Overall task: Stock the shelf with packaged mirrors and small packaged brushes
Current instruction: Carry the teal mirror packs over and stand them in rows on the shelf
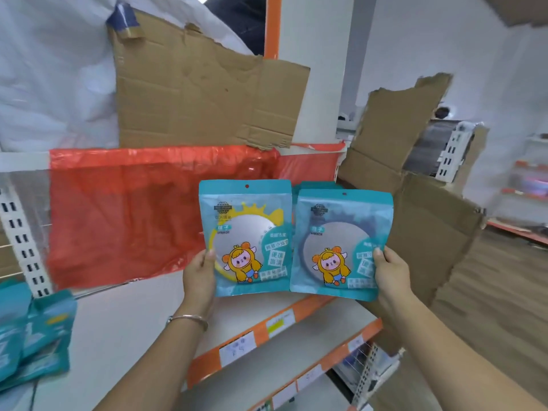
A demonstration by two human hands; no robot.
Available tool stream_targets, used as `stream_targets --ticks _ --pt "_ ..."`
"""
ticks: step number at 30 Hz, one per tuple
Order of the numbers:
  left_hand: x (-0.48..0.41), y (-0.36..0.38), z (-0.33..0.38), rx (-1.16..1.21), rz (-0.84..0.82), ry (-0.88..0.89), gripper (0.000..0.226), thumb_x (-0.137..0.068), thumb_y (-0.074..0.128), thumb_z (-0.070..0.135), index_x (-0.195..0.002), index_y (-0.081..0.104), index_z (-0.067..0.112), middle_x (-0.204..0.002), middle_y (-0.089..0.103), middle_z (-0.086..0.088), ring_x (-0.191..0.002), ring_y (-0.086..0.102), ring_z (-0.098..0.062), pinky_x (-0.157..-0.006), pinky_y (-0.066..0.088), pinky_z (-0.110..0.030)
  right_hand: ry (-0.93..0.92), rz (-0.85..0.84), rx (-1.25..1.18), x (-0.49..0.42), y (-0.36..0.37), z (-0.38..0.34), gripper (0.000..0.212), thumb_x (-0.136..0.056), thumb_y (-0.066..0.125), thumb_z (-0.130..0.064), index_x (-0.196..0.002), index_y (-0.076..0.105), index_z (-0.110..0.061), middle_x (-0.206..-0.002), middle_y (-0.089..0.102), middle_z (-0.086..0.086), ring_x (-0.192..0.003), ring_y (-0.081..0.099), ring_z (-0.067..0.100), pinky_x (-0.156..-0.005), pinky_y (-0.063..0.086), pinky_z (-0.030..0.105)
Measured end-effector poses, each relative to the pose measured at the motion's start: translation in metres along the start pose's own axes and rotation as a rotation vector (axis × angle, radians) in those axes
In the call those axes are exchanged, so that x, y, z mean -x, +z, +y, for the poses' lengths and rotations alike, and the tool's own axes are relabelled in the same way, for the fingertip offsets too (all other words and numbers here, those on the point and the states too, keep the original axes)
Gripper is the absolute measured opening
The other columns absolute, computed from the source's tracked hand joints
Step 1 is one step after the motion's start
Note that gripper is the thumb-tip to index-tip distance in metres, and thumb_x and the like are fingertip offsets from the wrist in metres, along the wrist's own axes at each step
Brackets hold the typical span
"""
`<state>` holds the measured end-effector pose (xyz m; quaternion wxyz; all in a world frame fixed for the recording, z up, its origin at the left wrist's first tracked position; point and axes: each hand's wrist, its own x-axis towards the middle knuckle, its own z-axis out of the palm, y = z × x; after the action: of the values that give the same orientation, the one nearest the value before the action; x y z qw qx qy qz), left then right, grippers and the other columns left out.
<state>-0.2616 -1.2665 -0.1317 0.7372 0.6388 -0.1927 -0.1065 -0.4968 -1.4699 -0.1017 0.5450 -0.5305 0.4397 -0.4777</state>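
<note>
My left hand (199,272) pinches the lower left edge of a teal packaged mirror (247,232) with a yellow sun-shaped frame, held upright above the white shelf (133,315). My right hand (390,266) pinches the lower right edge of a second teal mirror pack (338,241) with a grey-blue frame. Another teal pack (311,185) peeks out behind the right one. The two front packs stand side by side, nearly touching. Several more teal packs (32,333) lie on the shelf at the far left.
A red plastic bag (124,212) hangs from the shelf above, behind the packs. Torn cardboard (192,90) stands on the upper shelf, and more cardboard (415,185) leans at the right. Orange-edged lower shelves (267,330) with price labels lie below. A white slotted upright (22,238) stands at left.
</note>
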Motion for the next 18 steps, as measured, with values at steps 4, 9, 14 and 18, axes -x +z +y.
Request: stream_targets --ticks 4,9,14,18 --pt "-0.028 0.037 -0.024 -0.030 0.015 0.002 0.024 -0.097 0.047 0.028 -0.086 0.067 0.028 -0.098 0.071 -0.004 -0.097 0.066 -0.028 -0.091 0.051 -0.049 -0.016 0.006 -0.024 -0.049 0.000 0.005 0.020 -0.101 0.042 -0.019 -0.103 0.062 -0.016 -0.089 0.066 0.001 -0.075 0.062 0.017 -0.060 0.049 0.028" --pt "-0.064 0.085 -0.057 -0.025 0.088 -0.006 0.026 -0.098 0.046 0.024 -0.080 0.064 0.029 -0.088 0.068 0.000 -0.092 0.063 -0.028 -0.087 0.051 -0.043 -0.046 -0.025 0.005 -0.122 0.011 0.009 0.021 -0.101 0.042 -0.017 -0.103 0.061 -0.012 -0.085 0.065 0.002 -0.074 0.061 0.019 -0.067 0.051 0.031" --pt "-0.089 0.117 -0.089 -0.077 0.138 0.003 0.026 -0.099 0.044 0.019 -0.088 0.063 0.005 -0.083 0.062 -0.006 -0.083 0.054 -0.024 -0.064 0.039 -0.020 -0.043 -0.027 0.126 -0.194 0.014 0.023 0.022 -0.101 0.041 -0.018 -0.105 0.062 -0.013 -0.085 0.065 0.002 -0.072 0.061 0.017 -0.060 0.047 0.028" --pt "-0.101 0.134 -0.097 -0.100 0.163 -0.014 0.027 -0.099 0.044 0.017 -0.081 0.059 0.003 -0.074 0.057 -0.002 -0.071 0.048 -0.018 -0.056 0.038 -0.008 0.008 -0.013 0.156 -0.235 0.022 0.043 0.023 -0.101 0.042 -0.020 -0.108 0.062 -0.012 -0.086 0.066 0.004 -0.073 0.062 0.019 -0.060 0.047 0.029"
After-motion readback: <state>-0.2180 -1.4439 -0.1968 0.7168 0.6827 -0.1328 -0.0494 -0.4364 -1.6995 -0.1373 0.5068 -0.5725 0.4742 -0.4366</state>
